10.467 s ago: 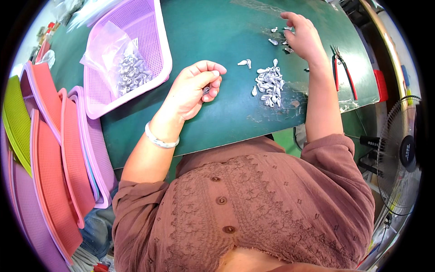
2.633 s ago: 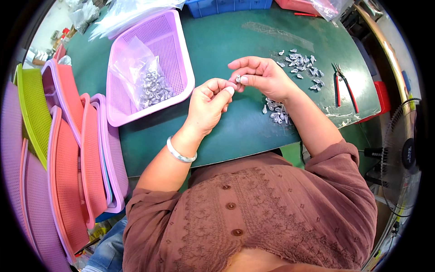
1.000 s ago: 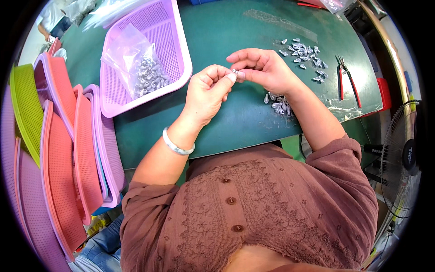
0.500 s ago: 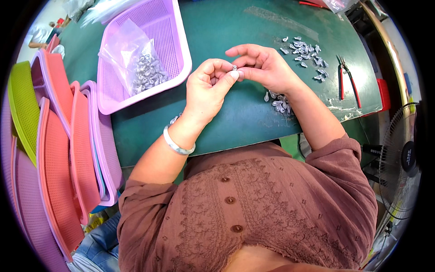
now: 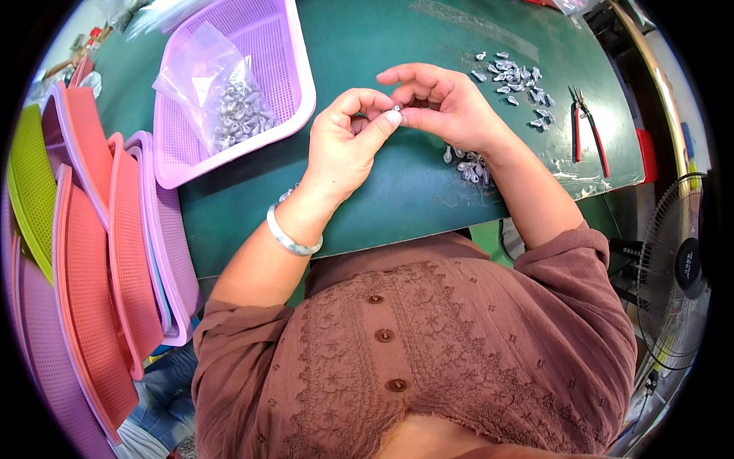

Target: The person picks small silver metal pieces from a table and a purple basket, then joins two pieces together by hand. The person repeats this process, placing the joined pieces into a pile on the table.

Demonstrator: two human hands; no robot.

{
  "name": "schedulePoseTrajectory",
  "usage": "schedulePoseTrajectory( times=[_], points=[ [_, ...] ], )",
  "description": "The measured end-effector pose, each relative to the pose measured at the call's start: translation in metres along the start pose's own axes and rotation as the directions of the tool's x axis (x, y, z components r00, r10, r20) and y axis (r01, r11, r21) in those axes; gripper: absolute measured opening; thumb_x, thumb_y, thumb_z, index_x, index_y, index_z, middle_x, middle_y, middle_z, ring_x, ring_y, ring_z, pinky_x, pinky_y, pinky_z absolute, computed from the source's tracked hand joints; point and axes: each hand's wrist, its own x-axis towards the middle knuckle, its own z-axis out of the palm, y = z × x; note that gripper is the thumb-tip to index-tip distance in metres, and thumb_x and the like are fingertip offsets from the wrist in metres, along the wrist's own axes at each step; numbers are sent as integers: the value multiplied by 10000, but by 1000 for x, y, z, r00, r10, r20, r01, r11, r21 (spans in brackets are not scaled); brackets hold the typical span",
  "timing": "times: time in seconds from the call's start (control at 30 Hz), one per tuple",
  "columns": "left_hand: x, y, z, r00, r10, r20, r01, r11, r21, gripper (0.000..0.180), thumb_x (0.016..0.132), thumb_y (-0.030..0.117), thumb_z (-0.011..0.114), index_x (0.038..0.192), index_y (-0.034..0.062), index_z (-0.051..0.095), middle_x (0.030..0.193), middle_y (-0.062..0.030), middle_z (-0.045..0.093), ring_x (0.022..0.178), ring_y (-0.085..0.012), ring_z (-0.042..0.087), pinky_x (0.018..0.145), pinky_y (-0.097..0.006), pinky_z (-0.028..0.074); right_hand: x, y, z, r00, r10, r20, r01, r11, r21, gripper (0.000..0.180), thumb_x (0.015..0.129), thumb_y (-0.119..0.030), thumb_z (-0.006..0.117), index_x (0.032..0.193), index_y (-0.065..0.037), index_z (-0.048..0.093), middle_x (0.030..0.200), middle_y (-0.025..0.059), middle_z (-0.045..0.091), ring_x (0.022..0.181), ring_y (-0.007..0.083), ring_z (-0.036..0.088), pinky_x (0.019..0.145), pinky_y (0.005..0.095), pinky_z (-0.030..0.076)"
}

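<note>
Currently, left hand (image 5: 348,141) and right hand (image 5: 447,107) are pinching one small metal piece (image 5: 397,109); loose pieces (image 5: 514,76) are lying at two o'clock.

Two hands work above the green table (image 5: 397,199): the left hand (image 5: 348,141) and the right hand (image 5: 447,103). There is one purple basket (image 5: 294,73) with one clear bag (image 5: 222,96), one pair of red pliers (image 5: 587,130), two groups of small silver pieces (image 5: 516,80), one bracelet (image 5: 289,239) and one fan (image 5: 680,275).

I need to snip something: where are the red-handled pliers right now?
In the head view, the red-handled pliers lie on the green table at the far right, beside the scattered small silver metal pieces, beyond the right hand.
</note>
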Motion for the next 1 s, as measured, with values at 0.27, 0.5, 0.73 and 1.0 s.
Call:
schedulePoseTrajectory(
  times=[0.27,0.5,0.73,1.0],
  points=[
    [1,-2,-2,998,-1,60,1,1000,-10,97,845,104,572,911,33,564,735,23,522,582,-21,410,499,-155,338,-1,-2,2,998,-59,-30,56,993,-99,374,743,8,639,1101,-5,530,800,12,584,763,78,540,713,229,440],
    [2,-2,-4,986,-110,126,124,987,-104,112,852,115,559,939,45,562,759,18,537,554,-31,403,477,-159,333,-3,-3,2,995,-89,-34,82,980,-181,379,734,1,652,1094,-11,534,756,-1,570,732,72,529,682,227,437],
    [3,-4,-5,983,-121,138,141,979,-149,89,861,117,546,925,55,548,711,27,502,550,-35,403,472,-164,336,-3,-2,2,997,-76,-3,75,987,-145,377,751,2,629,1111,-11,516,772,2,572,739,75,531,686,223,437],
    [2,-9,-3,993,92,69,-93,996,6,84,887,120,514,941,56,517,719,36,467,557,-35,402,475,-160,315,-2,-12,-2,999,50,-9,-50,996,78,377,796,-7,570,1161,17,479,831,14,576,769,68,539,711,209,436]
  ],
)
